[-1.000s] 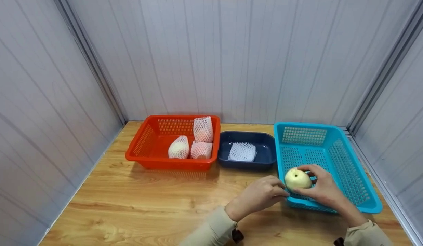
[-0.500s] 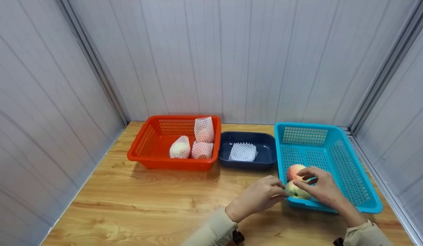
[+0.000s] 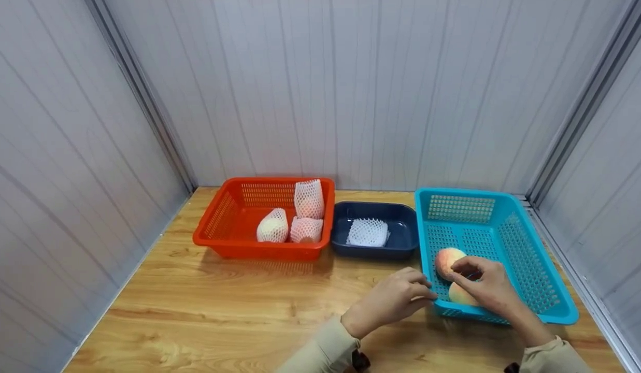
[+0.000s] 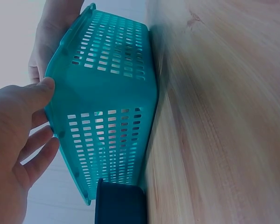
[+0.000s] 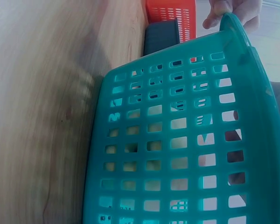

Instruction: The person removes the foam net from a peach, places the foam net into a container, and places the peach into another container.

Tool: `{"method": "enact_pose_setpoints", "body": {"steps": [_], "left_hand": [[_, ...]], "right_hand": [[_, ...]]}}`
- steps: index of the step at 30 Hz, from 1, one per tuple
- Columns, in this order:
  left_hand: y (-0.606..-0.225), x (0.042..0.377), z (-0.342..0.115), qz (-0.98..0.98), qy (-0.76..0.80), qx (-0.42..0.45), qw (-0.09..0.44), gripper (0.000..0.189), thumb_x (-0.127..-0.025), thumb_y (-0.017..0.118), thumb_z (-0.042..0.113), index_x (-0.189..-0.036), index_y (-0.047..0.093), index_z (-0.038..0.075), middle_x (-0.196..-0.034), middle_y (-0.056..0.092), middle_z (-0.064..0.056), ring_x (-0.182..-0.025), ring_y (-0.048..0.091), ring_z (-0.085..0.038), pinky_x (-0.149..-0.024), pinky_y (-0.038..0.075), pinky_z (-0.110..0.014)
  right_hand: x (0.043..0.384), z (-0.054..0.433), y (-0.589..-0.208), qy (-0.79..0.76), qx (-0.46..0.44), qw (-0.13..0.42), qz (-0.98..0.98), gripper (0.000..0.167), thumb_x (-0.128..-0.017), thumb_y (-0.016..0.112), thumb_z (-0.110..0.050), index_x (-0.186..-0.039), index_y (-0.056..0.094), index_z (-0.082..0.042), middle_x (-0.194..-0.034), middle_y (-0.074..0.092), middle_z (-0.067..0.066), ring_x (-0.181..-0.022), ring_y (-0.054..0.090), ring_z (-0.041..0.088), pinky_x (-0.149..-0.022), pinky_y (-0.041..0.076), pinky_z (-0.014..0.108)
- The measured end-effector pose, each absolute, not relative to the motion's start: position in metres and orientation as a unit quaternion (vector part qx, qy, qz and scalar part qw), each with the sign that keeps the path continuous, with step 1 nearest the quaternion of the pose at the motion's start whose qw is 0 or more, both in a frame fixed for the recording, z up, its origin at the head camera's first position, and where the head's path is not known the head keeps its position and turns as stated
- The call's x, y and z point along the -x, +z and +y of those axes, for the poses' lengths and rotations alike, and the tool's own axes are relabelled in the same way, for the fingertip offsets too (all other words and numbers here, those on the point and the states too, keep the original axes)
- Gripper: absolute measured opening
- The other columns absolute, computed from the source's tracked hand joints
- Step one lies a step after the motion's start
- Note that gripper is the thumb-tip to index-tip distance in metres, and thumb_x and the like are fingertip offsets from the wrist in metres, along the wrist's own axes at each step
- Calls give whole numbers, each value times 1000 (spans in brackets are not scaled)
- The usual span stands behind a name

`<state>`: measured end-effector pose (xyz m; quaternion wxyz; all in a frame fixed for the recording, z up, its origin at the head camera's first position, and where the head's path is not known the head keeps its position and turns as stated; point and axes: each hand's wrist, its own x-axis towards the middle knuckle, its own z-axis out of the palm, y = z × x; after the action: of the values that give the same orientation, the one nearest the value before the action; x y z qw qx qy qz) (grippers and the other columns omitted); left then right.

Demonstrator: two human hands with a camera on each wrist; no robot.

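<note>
Inside the blue plastic basket (image 3: 538, 269), at its near left corner, lie two pale yellow and pink fruits that look like peaches. My right hand (image 3: 488, 285) hovers over them with loosely curved fingers. Its fingertips are at the edge of the redder peach (image 3: 447, 261), and the hand partly covers the nearer peach (image 3: 460, 295). At the basket's corner, my left hand (image 3: 395, 300) holds the rim; in the left wrist view its thumb (image 4: 45, 86) lies on the rim. The right wrist view mostly shows the basket's perforated wall (image 5: 168, 140), which hides the right fingers.
A dark blue dish (image 3: 403, 235) with white foam fruit netting (image 3: 368, 232) stands left of the basket. Farther left is an orange basket (image 3: 232, 207) with three net-wrapped fruits (image 3: 272, 228). All stand on a wooden table (image 3: 222, 311) with panel walls around it.
My right hand has let go of the yellow peach, which has gone down into the basket and rolled right, beside the redder peach. The left hand has stayed at the rim.
</note>
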<state>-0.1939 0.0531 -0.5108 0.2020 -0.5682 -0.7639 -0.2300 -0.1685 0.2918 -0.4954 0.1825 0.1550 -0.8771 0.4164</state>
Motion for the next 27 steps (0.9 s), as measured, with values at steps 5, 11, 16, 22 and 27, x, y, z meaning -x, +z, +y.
{"method": "enact_pose_setpoints", "body": {"steps": [5, 11, 16, 22, 27], "left_hand": [[-511, 194, 53, -760, -232, 572, 204, 14, -93, 67, 23, -102, 76, 17, -103, 65, 2, -99, 54, -6, -93, 39, -13], [-510, 197, 53, -765, -243, 567, 184, 15, -92, 68, 22, -104, 75, 17, -104, 65, 3, -100, 53, -5, -93, 38, -12], [-510, 198, 53, -767, -248, 565, 175, 16, -91, 69, 21, -105, 75, 16, -104, 65, 3, -100, 53, -5, -93, 38, -11], [-511, 197, 53, -764, -248, 567, 180, 15, -92, 68, 21, -105, 75, 16, -104, 65, 2, -101, 54, -6, -94, 38, -12], [-512, 195, 53, -762, -254, 570, 176, 15, -93, 66, 23, -104, 75, 16, -105, 66, 2, -101, 53, -5, -94, 37, -12]], "right_hand": [[167, 290, -495, 426, -163, 203, -866, 14, -81, 77, 0, -83, 70, -12, -77, 68, -6, -62, 61, 10, -55, 51, 23], [157, 278, -474, 425, -166, 213, -864, 15, -79, 73, 10, -81, 69, -4, -74, 68, 4, -61, 61, 13, -55, 50, 20], [151, 273, -463, 419, -168, 210, -867, 15, -79, 71, 13, -81, 68, -2, -75, 67, 9, -62, 61, 15, -56, 50, 20], [162, 286, -485, 423, -157, 201, -870, 17, -80, 71, 10, -85, 69, -6, -78, 68, 9, -65, 61, 11, -57, 50, 20], [167, 293, -496, 422, -155, 193, -872, 19, -80, 68, 13, -87, 70, -5, -79, 67, 6, -65, 58, 10, -57, 50, 21]]}}
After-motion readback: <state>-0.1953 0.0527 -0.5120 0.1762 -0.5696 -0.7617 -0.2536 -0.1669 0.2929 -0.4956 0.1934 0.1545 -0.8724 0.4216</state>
